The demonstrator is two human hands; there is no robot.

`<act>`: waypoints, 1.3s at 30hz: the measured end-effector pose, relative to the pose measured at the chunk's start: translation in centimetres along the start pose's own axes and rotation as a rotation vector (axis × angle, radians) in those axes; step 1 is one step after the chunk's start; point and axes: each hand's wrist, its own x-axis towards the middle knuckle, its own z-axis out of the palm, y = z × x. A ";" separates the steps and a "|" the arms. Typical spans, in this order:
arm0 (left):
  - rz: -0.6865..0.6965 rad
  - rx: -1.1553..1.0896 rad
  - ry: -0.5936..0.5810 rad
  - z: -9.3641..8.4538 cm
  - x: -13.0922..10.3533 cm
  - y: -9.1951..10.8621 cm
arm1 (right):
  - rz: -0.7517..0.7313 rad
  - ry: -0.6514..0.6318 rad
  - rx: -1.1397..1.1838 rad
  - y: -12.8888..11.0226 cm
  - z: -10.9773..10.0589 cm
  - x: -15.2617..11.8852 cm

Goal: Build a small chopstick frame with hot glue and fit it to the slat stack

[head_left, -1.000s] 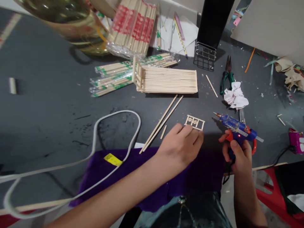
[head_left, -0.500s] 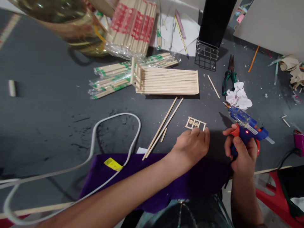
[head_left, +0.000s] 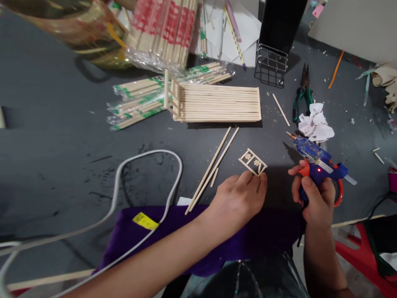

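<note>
Resting bent fingers of the left hand at a miniature stick frame on the bench.
Unable to tell whether pinching or merely touching. Gripping a blue glue gun in the right hand. Judged partway, with 2 flower pieces inside and probably more to fix, near 2 long loose sticks.

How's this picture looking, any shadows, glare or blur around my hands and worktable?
Head view: the glue gun in the right hand throws a dark shadow on the tabletop beside it; head view: pale glints streak the plastic wrap around the red-printed chopsticks; head view: the small wooden frame at the left hand looks fairly clear, but the yellow tag is too soft to read.
</note>
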 end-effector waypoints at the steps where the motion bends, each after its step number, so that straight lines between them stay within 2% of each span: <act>1: 0.002 -0.019 0.004 -0.2 -0.1 -0.1 | 0.000 -0.002 -0.016 0.0 0.0 0.0; 4: -0.024 -0.078 0.013 -0.7 -0.3 -0.4 | 0.009 -0.023 -0.056 0.1 -0.1 0.0; 9: -0.323 -0.066 0.033 -0.9 0.3 -0.9 | 0.001 -0.009 -0.102 0.5 0.4 -0.1; 12: -0.401 -0.057 0.049 -0.5 0.6 -1.1 | -0.005 -0.037 -0.092 0.6 1.3 0.0; 19: -0.391 -0.104 0.032 0.5 0.5 -1.3 | 0.029 -0.079 -0.144 0.9 2.6 0.3; 26: -0.294 -0.217 0.046 0.9 0.0 -2.0 | 0.049 -0.092 -0.083 1.3 2.5 -0.7; 32: -0.271 -0.318 0.018 0.6 -0.3 -2.5 | 0.094 -0.102 -0.094 1.0 2.3 -1.5; 36: -0.284 -0.330 -0.018 0.0 -0.3 -2.4 | 0.057 -0.087 -0.118 0.6 2.1 -1.3; 39: -0.303 -0.341 0.006 -0.6 -0.4 -2.1 | 0.039 -0.065 -0.163 0.2 1.7 -1.1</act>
